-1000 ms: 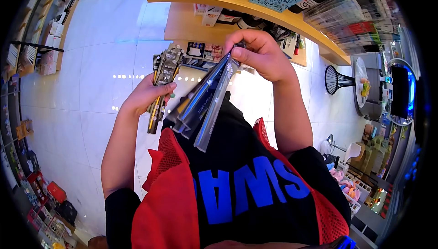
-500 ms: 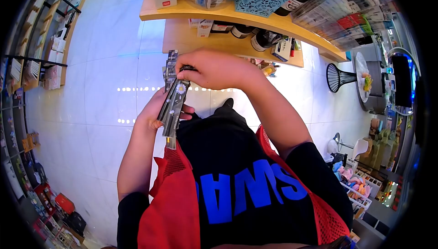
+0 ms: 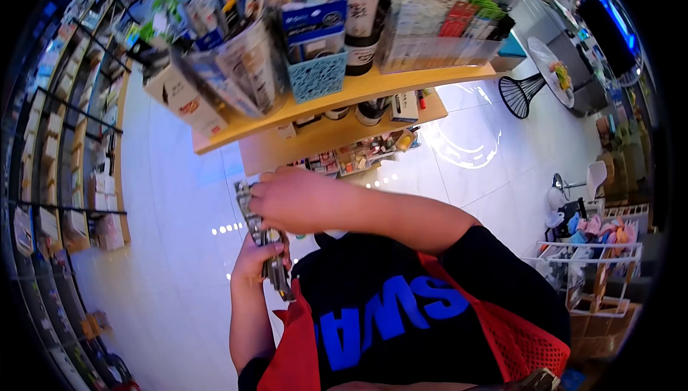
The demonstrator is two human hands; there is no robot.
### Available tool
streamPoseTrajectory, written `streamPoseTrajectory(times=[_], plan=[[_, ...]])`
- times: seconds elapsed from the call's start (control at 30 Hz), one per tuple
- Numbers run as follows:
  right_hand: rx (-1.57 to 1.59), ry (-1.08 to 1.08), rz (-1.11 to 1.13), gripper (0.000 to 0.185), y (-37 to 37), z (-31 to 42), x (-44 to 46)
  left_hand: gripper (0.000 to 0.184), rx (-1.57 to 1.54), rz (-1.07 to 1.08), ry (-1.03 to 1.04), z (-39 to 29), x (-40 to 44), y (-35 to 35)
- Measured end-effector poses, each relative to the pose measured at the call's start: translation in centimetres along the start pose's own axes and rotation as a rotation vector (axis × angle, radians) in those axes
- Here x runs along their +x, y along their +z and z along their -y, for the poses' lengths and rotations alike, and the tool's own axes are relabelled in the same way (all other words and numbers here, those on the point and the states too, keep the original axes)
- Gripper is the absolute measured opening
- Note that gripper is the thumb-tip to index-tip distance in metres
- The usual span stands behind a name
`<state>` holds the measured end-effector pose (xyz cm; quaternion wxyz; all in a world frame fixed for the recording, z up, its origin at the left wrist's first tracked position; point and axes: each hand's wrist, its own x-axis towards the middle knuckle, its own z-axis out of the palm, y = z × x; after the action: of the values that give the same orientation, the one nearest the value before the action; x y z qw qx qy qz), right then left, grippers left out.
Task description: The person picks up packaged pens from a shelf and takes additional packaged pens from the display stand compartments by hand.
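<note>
Running slantwise across the upper part of the head view, the front edge of a wooden shelf [image 3: 287,115] stands beyond the hands, with a lower shelf [image 3: 266,150] showing beneath it; how much depth separates the right hand [image 3: 288,196] from that lower board cannot be told. Bare floor [image 3: 172,269] spreads on the left as far as a rack [image 3: 79,140] with black bars, and more of it lies open on the right, up to a black wire stool [image 3: 521,96] and a white wire stand [image 3: 591,249]. Pale wood with a smooth grain gives way to glossy tile streaked with reflected light; on the upper board sit a pierced pale-blue basket [image 3: 319,79] and a clear, straight-sided holder [image 3: 438,50] of flat packs. Red vest [image 3: 516,344] panels, partly of open mesh, lie over a black shirt [image 3: 358,265] with blue lettering. Out in front of the vest's left side, a bundle of slim packets [image 3: 276,273] hangs tilted, long, narrow and dark, with shiny greyish faces and small blurred print. The left hand [image 3: 256,258] is closed around its middle, thumb laid across the front; the right hand bends over its upper part, and whether its hidden fingertips pinch a packet cannot be told.
</note>
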<state>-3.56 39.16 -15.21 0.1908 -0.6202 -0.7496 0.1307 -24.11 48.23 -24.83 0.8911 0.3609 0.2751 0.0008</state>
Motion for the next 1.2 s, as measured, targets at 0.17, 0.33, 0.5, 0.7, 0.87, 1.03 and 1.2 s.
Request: streamPoseTrajectory(times=[0.17, 0.33, 0.5, 0.7, 0.87, 1.03, 1.2], plan=[[-0.105, -0.597, -0.681, 0.029, -7.2, 7.7, -1.8, 0.049, 0.197, 0.023, 0.032, -2.3, -1.0, 2.0], [-0.581, -0.646, -0.710, 0.038, -12.6, 10.1, -4.9, 0.066, 0.113, 0.092, 0.065, -2.8, 0.1, 3.9], [-1.082, -0.645, -0.536, 0.048, -17.7, 10.2, -7.4, 0.069, 0.140, 0.190, 0.037, -3.7, 0.8, 7.1], [-1.509, -0.669, -0.688, 0.049, -18.0, 9.2, -13.3, 0.075, 0.094, 0.377, -0.004, -3.5, 4.0, 8.9], [-1.384, -0.945, -1.220, 0.039, -19.4, 5.7, -17.5, 0.064, -0.035, 0.436, 0.088, -3.3, 6.6, 12.7], [0.162, 0.112, -0.936, 0.073, -11.3, 0.8, -22.0, 0.056, -0.065, 0.485, 0.193, -3.7, 8.7, 19.0], [1.145, 0.286, -0.397, 0.117, -8.0, -5.6, -21.9, 0.054, 0.092, 0.366, 0.171, -2.8, 9.7, 25.1]])
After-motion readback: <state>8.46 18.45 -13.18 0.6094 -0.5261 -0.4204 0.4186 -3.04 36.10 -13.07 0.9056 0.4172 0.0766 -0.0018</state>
